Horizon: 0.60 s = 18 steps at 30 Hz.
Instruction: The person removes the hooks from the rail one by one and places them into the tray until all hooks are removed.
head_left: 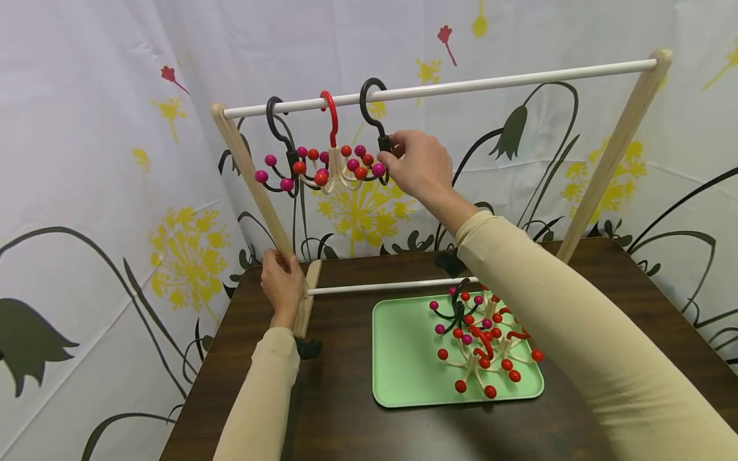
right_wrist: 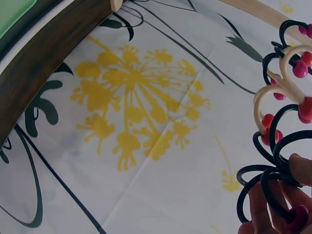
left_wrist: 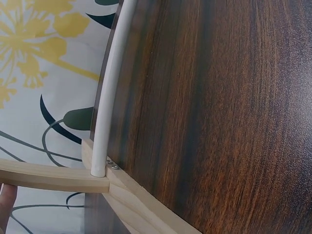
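A wooden rack with a white top rod [head_left: 461, 84] stands on the dark table [head_left: 346, 410]. Three multi-armed hook hangers with red and magenta ball tips hang on the rod at the left: a black one [head_left: 277, 128], a red-hooked one [head_left: 331, 121] and another black one [head_left: 371, 105]. My right hand [head_left: 418, 163] pinches the stem of the rightmost black hanger, whose curled arms [right_wrist: 273, 161] show in the right wrist view. My left hand [head_left: 281, 282] grips the rack's left post [head_left: 254, 179] near its foot [left_wrist: 58, 178].
A green tray [head_left: 403, 358] lies on the table in front of the rack and holds a pile of several more hangers [head_left: 484, 339]. A flower-printed curtain [head_left: 115, 192] surrounds the table. A lower white rod [head_left: 392, 286] spans the rack's base.
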### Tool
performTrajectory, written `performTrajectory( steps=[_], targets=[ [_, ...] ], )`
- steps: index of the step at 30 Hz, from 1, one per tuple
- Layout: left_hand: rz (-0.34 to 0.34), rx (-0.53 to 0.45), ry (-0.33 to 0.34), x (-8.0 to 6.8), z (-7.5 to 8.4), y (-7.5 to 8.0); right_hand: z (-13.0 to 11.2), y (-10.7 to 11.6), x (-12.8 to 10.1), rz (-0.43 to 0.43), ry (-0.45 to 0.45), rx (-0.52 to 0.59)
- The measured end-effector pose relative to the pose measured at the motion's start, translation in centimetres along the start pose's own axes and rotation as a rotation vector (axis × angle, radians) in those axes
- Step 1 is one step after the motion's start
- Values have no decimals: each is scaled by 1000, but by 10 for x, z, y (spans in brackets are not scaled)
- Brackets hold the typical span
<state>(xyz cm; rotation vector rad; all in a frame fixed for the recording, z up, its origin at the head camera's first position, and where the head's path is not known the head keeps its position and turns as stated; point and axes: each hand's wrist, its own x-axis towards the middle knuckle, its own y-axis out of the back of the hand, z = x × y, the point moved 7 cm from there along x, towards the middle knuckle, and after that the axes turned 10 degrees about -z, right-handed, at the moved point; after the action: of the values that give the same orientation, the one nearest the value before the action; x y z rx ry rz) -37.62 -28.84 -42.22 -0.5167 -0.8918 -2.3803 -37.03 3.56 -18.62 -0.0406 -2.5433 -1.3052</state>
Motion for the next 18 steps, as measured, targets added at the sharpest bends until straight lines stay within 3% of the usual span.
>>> performTrajectory(
  steps=[7, 18],
  targets=[
    [-10, -14, -2, 0, 0, 0, 11, 18, -2, 30, -16, 8],
    [-7, -10, -5, -1, 2, -1, 37, 39, -19, 43, -21, 117]
  ],
)
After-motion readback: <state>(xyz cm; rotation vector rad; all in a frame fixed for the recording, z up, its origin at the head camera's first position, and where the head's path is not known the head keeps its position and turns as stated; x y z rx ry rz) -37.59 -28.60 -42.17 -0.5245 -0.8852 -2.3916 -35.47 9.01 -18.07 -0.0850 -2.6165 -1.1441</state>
